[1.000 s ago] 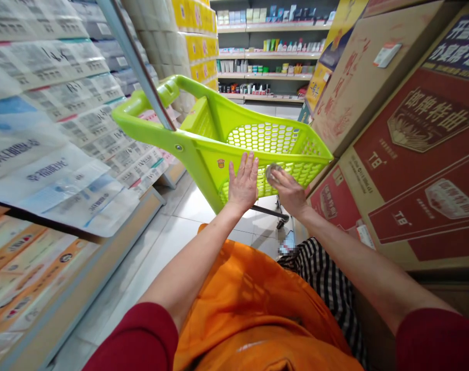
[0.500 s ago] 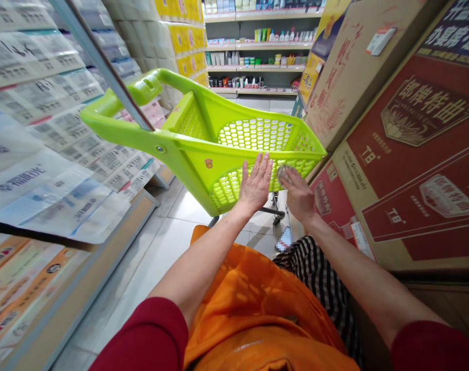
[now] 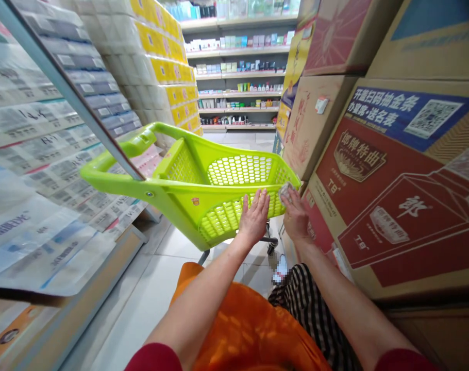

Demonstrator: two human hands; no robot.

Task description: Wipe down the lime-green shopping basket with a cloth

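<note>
A lime-green plastic shopping cart (image 3: 180, 203) stands sideways before me, its handle to the left and its pierced basket to the right. My left hand (image 3: 254, 216) lies flat against the upper side of the basket, fingers stretched out. Near the front corner, my right hand (image 3: 296, 216) presses a crumpled greyish cloth (image 3: 285, 192) to the basket's rim. Fingers of that hand are bent over the cloth, which is partly hidden.
Stacked cartons (image 3: 373, 190) rise close on the right. Packs of paper goods (image 3: 56, 139) are piled on the left, above a low shelf edge (image 3: 99, 278). Shelves with bottles and boxes (image 3: 238, 74) stand at the back. A metal pole (image 3: 76, 98) crosses in front of the cart's handle.
My right hand has moved the cloth from the basket's side up to the rim near the front corner. The left hand stays on the basket. My view has tilted up.
</note>
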